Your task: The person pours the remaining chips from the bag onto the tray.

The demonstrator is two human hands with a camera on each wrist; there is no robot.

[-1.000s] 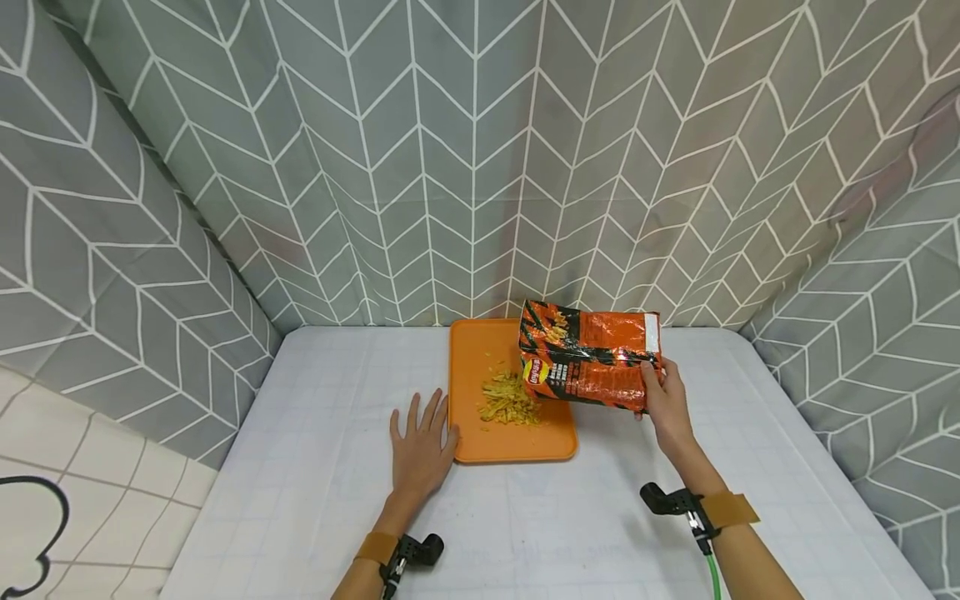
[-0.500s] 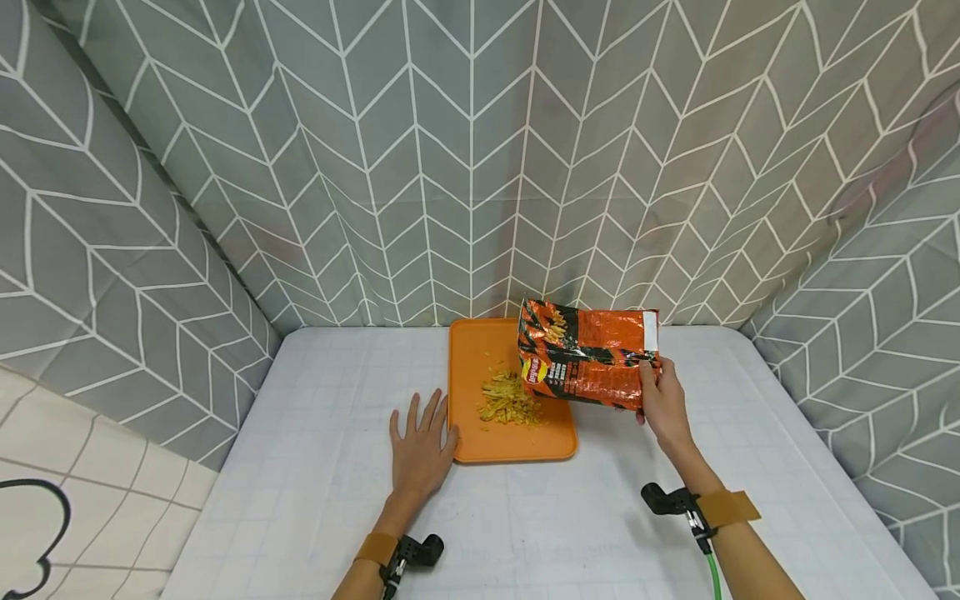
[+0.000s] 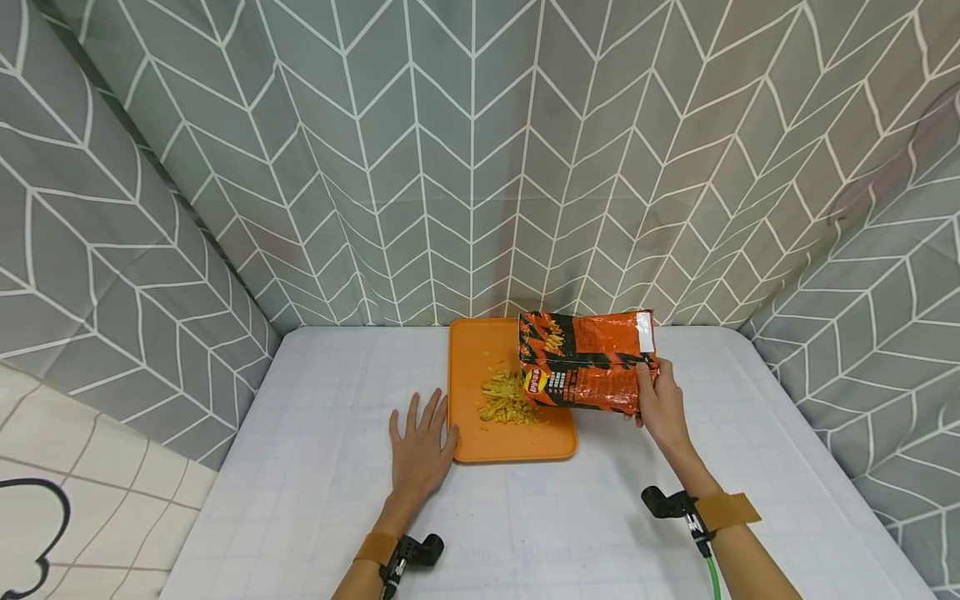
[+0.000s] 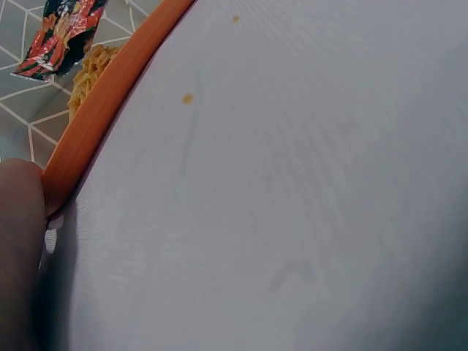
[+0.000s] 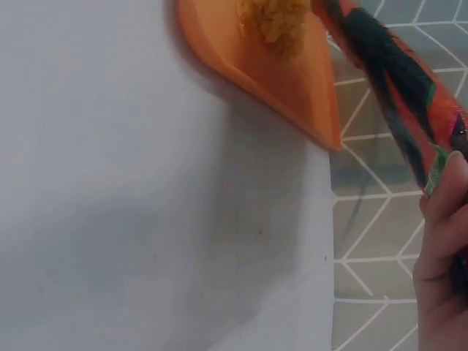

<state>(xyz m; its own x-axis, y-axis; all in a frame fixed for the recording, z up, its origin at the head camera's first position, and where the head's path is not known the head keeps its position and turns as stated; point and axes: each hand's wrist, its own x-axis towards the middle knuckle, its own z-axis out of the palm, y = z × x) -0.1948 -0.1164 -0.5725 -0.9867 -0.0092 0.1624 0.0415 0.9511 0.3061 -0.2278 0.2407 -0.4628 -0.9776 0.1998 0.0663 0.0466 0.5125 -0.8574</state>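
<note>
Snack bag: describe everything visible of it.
The snack bag looks like shiny, crinkled foil, orange-red and black, with printed snack sticks, a yellow-and-red logo and a white patch. The right hand grips one end, holding it sideways with the other end over the orange tray. Whether that end touches the yellow snack pile is unclear.

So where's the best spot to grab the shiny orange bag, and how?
Probably grip the bag by its right end, coming from the right, where the right hand holds it: it's sideways, left end over the tray, leaving that end free.
</note>
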